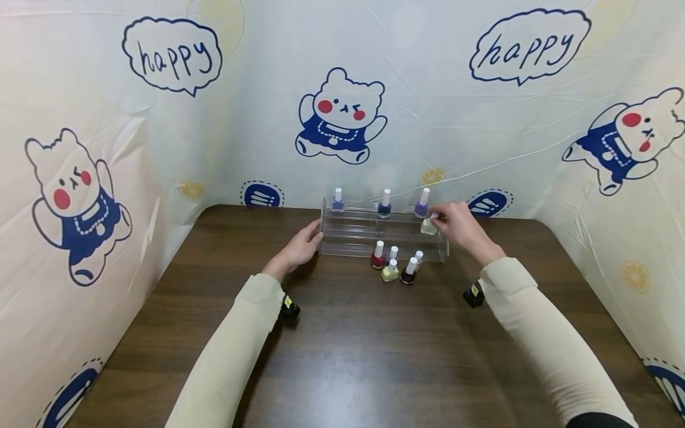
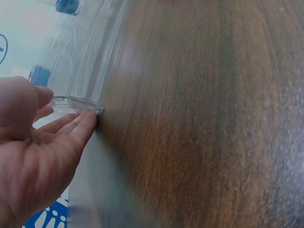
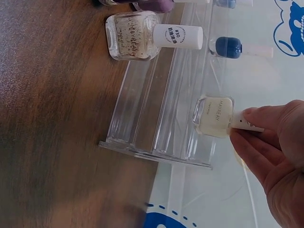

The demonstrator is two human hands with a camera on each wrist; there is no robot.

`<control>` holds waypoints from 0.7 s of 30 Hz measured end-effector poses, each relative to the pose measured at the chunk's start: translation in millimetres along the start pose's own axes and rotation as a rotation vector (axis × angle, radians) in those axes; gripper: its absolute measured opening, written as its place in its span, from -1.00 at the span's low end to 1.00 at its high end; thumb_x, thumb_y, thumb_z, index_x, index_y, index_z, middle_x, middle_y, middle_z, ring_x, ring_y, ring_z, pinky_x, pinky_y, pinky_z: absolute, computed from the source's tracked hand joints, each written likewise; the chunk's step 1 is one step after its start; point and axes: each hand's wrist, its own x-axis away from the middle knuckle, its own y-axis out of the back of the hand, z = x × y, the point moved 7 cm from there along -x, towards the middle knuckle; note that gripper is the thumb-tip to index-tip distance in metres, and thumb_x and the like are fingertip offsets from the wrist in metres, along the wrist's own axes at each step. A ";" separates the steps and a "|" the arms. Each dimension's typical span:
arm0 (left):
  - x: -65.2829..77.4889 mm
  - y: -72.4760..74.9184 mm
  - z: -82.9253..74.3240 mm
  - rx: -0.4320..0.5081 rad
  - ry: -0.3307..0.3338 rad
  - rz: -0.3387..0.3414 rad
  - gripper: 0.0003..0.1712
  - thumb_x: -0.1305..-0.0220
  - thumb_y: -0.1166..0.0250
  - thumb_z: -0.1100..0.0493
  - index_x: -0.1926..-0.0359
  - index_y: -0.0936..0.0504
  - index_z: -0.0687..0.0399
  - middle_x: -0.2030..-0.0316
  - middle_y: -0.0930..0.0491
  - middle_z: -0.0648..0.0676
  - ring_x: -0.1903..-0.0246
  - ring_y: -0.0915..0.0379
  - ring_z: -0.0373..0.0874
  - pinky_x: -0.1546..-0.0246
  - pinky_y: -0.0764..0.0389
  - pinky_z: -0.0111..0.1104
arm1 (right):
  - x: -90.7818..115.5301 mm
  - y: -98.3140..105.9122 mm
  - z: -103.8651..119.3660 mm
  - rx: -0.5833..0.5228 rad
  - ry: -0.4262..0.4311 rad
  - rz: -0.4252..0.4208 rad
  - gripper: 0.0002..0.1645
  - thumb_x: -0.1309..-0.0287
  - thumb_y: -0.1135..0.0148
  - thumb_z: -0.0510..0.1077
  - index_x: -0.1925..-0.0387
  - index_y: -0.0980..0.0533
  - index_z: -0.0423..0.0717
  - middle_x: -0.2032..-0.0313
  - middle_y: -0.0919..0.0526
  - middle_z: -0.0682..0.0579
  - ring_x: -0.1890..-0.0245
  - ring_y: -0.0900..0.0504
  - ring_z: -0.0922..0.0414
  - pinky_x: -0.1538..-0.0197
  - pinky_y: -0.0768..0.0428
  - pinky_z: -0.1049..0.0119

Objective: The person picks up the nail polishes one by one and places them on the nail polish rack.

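My right hand (image 1: 461, 224) pinches the white cap of a pale cream nail polish bottle (image 3: 216, 116) between thumb and fingers. The bottle is upright over the right part of a clear stepped display rack (image 1: 369, 232), just in front of a purple nail polish bottle (image 1: 421, 206) on its top step. At the rack's left end, my left hand (image 1: 301, 246) rests its extended fingers against the end panel, as the left wrist view shows. Also on the top step are a light blue bottle (image 1: 338, 202) and a dark blue bottle (image 1: 384, 206).
Several bottles cluster on the brown wooden table (image 1: 364, 356) before the rack: red (image 1: 377, 258), yellow (image 1: 390, 273), dark (image 1: 408, 274), a purplish one (image 1: 393, 255) and a speckled clear one (image 3: 133, 35). A printed cloth (image 1: 257, 107) hangs behind and along both sides.
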 end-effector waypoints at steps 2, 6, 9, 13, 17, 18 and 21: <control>-0.1 0.4 0.2 -0.001 -0.001 -0.002 -0.36 -0.67 0.13 0.15 -0.64 0.04 0.05 -0.53 -0.17 0.28 -0.48 -0.15 0.18 -0.47 -0.22 0.05 | -0.8 -1.5 -0.5 0.002 0.005 -0.001 -0.78 -0.24 -0.19 -0.48 0.15 -0.69 -0.40 0.23 -0.76 -0.28 0.28 -0.73 -0.10 0.17 -0.72 -0.04; -0.5 0.7 1.4 -0.003 -0.005 -0.004 -0.36 -0.67 0.14 0.16 -0.64 0.04 0.05 -0.53 -0.17 0.28 -0.48 -0.15 0.18 -0.46 -0.22 0.06 | -2.3 -3.7 0.1 -0.001 0.005 0.004 -0.79 -0.23 -0.19 -0.48 0.17 -0.69 -0.39 0.25 -0.76 -0.25 0.31 -0.71 -0.07 0.18 -0.71 -0.01; -0.7 0.4 2.4 0.000 -0.007 0.000 -0.36 -0.67 0.14 0.16 -0.64 0.04 0.04 -0.54 -0.16 0.27 -0.49 -0.14 0.18 -0.47 -0.21 0.06 | -2.5 -5.2 0.7 -0.006 -0.005 0.019 -0.78 -0.25 -0.18 -0.47 0.15 -0.69 -0.39 0.24 -0.76 -0.26 0.33 -0.68 -0.06 0.20 -0.70 0.00; -1.0 0.1 3.2 0.002 -0.003 0.003 -0.36 -0.67 0.13 0.15 -0.64 0.03 0.03 -0.53 -0.17 0.27 -0.48 -0.15 0.18 -0.46 -0.22 0.06 | -3.2 -8.0 -0.7 -0.005 -0.030 0.043 -0.78 -0.28 -0.17 -0.46 0.13 -0.69 -0.39 0.22 -0.76 -0.26 0.33 -0.66 -0.05 0.21 -0.69 0.02; -1.7 0.0 3.3 0.008 -0.002 0.002 -0.36 -0.67 0.13 0.15 -0.64 0.03 0.03 -0.53 -0.18 0.27 -0.48 -0.16 0.18 -0.46 -0.23 0.06 | -4.2 -9.2 -1.3 0.002 -0.035 0.048 -0.78 -0.29 -0.18 -0.45 0.12 -0.69 -0.38 0.22 -0.76 -0.26 0.31 -0.68 -0.05 0.18 -0.70 0.01; -2.0 0.0 3.3 0.010 -0.002 0.001 -0.36 -0.67 0.13 0.16 -0.64 0.03 0.04 -0.53 -0.18 0.28 -0.48 -0.16 0.18 -0.46 -0.23 0.06 | -4.4 -9.2 -1.0 0.002 -0.035 0.048 -0.78 -0.29 -0.18 -0.45 0.12 -0.69 -0.38 0.21 -0.76 -0.26 0.30 -0.68 -0.05 0.18 -0.70 0.00; -2.9 -0.1 3.1 0.012 -0.006 0.001 -0.37 -0.67 0.14 0.16 -0.64 0.02 0.05 -0.52 -0.18 0.29 -0.48 -0.16 0.19 -0.46 -0.22 0.07 | -4.8 -9.6 -1.4 0.003 -0.044 0.050 -0.78 -0.29 -0.18 -0.44 0.12 -0.69 -0.37 0.21 -0.76 -0.25 0.31 -0.68 -0.04 0.19 -0.70 0.01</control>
